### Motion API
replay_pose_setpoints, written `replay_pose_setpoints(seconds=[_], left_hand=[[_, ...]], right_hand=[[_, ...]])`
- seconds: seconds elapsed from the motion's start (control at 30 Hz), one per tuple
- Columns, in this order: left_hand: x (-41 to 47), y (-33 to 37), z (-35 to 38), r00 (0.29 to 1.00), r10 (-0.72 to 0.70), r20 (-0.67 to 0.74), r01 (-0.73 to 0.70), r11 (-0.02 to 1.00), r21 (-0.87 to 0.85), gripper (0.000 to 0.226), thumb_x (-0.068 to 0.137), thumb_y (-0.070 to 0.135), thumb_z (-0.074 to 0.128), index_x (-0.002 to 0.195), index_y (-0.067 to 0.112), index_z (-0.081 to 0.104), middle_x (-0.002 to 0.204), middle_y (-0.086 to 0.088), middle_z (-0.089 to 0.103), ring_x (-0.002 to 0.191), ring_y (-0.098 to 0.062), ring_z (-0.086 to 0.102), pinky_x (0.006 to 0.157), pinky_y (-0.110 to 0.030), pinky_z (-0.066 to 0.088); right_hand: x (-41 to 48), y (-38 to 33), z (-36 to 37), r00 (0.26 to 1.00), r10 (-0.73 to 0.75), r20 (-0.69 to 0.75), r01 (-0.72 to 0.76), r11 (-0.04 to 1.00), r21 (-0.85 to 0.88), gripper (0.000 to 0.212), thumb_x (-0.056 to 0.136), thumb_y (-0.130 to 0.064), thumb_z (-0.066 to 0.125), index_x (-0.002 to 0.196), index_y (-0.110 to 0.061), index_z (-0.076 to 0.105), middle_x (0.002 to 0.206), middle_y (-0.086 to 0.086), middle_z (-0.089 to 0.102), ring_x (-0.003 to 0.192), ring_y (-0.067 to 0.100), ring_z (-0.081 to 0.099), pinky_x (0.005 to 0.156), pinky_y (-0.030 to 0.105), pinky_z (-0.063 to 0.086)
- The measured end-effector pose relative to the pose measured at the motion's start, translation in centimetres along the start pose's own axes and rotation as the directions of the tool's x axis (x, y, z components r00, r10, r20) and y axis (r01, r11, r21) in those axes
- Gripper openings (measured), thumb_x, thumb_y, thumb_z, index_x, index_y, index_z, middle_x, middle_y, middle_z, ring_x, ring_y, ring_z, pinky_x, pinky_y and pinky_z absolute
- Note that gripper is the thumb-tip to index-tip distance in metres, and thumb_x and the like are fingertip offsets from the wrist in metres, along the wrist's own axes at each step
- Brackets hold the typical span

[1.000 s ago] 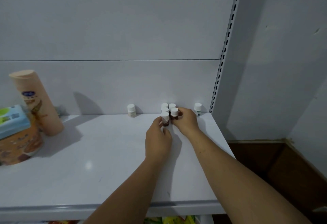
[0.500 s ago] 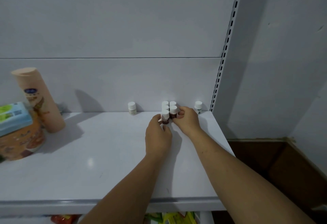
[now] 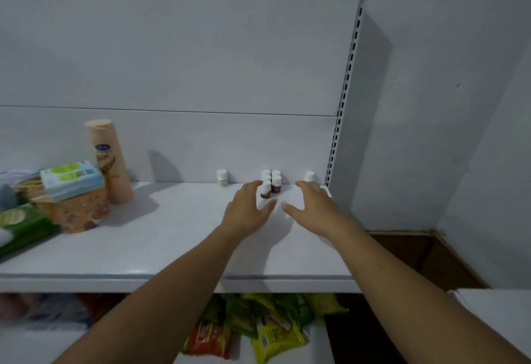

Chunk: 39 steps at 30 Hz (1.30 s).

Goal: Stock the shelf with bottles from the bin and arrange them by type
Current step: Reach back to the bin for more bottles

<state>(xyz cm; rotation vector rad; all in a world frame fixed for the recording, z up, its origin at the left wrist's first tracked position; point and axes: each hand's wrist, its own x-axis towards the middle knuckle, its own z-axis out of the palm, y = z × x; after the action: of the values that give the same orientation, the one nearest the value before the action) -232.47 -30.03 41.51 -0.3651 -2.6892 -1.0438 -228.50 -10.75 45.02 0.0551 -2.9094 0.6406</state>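
A person's 2 bare arms reach over a white shelf [image 3: 143, 248] toward a tight group of small brown bottles [image 3: 271, 184] with white caps, 5 or 6 of them, standing upright at the back.

The left hand [image 3: 247, 211] lies just left of the group and in front of it. Its fingers [image 3: 254, 187] are loosely spread and hold nothing. The fingertips are right beside the front bottle, but whether they touch it is unclear.

The right hand [image 3: 313, 205] lies right of the group, clearly apart from it. Its fingers [image 3: 304, 187] are also spread and empty.

1 white bottle [image 3: 222, 178] stands alone left of the group. Another lone white bottle [image 3: 309, 176] stands right of the group, just behind the right hand.

The brown group looks set down and released. The next move is likely to fetch more bottles from the bin, which is out of view, or to bring the 2 white bottles together as 1 type.
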Motion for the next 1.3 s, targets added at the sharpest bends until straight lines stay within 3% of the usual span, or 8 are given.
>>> replay_pose_setpoints(seconds=[0.1,0.2,0.4,0.7,0.87,1.03,1.3], left_hand=[[-3.3,0.4,-1.5,0.989,0.142,0.036,-0.146,0.952,0.268,0.071,0.095,0.074,0.047,0.153,0.033,0.043,0.157,0.009,0.048,0.144,-0.019,0.044,0.113,-0.045,0.043],[-6.2,0.0,-2.2,0.976,0.205,0.068,-0.215,0.888,0.406,0.075,0.096,0.075,0.041,0.156,0.032,0.039,0.16,0.008,0.046,0.147,-0.019,0.041,0.115,-0.046,0.041],[-12.5,1.2,-2.3,0.983,0.163,0.089,-0.186,0.875,0.448,0.074,0.098,0.073,0.043,0.158,0.031,0.036,0.163,0.006,0.043,0.15,-0.02,0.038,0.119,-0.047,0.037],[-23.3,1.0,-1.1,0.97,0.216,0.116,-0.245,0.833,0.497,0.068,0.097,0.069,0.045,0.153,0.03,0.043,0.152,0.005,0.052,0.141,-0.022,0.047,0.115,-0.047,0.042],[-28.6,-0.8,1.1,0.959,0.23,0.168,-0.281,0.862,0.422,0.064,0.099,0.067,0.046,0.151,0.032,0.046,0.151,0.007,0.052,0.14,-0.021,0.047,0.109,-0.046,0.046],[-33.2,-3.8,3.8,0.932,0.168,0.322,-0.282,0.894,0.348,0.062,0.1,0.064,0.049,0.152,0.03,0.046,0.151,0.004,0.052,0.139,-0.024,0.048,0.107,-0.048,0.045],[-38.0,-9.5,9.0,0.84,0.034,0.541,-0.22,0.934,0.282,0.067,0.098,0.064,0.052,0.153,0.026,0.043,0.15,-0.003,0.053,0.137,-0.03,0.05,0.108,-0.053,0.046]], right_hand=[[-3.4,-0.6,-0.3,0.998,-0.067,0.0,0.067,0.995,-0.068,0.08,0.095,-0.066,0.055,0.159,-0.024,0.031,0.161,0.005,0.037,0.147,0.028,0.035,0.116,0.05,0.034],[-6.3,-0.9,0.5,0.994,-0.106,0.015,0.107,0.99,-0.088,0.079,0.096,-0.066,0.053,0.16,-0.026,0.028,0.16,0.004,0.038,0.145,0.027,0.036,0.116,0.048,0.032],[-11.9,-0.4,2.0,0.989,-0.13,0.065,0.135,0.989,-0.068,0.078,0.098,-0.065,0.052,0.161,-0.026,0.027,0.161,0.004,0.037,0.146,0.028,0.035,0.116,0.049,0.032],[-22.3,1.8,3.9,0.983,-0.182,0.041,0.184,0.981,-0.068,0.069,0.098,-0.058,0.055,0.156,-0.025,0.037,0.151,0.002,0.046,0.14,0.026,0.038,0.114,0.047,0.034],[-27.7,2.9,6.5,0.994,-0.101,0.044,0.106,0.988,-0.114,0.066,0.099,-0.056,0.056,0.155,-0.024,0.04,0.148,0.003,0.048,0.136,0.027,0.04,0.108,0.047,0.037],[-32.4,2.9,11.0,0.99,0.065,0.124,-0.051,0.992,-0.114,0.067,0.098,-0.057,0.057,0.154,-0.024,0.042,0.145,0.006,0.05,0.132,0.031,0.044,0.106,0.048,0.039],[-38.3,5.4,18.8,0.901,0.322,0.292,-0.322,0.945,-0.049,0.063,0.098,-0.05,0.061,0.152,-0.025,0.043,0.146,0.008,0.05,0.135,0.033,0.045,0.108,0.05,0.037]])
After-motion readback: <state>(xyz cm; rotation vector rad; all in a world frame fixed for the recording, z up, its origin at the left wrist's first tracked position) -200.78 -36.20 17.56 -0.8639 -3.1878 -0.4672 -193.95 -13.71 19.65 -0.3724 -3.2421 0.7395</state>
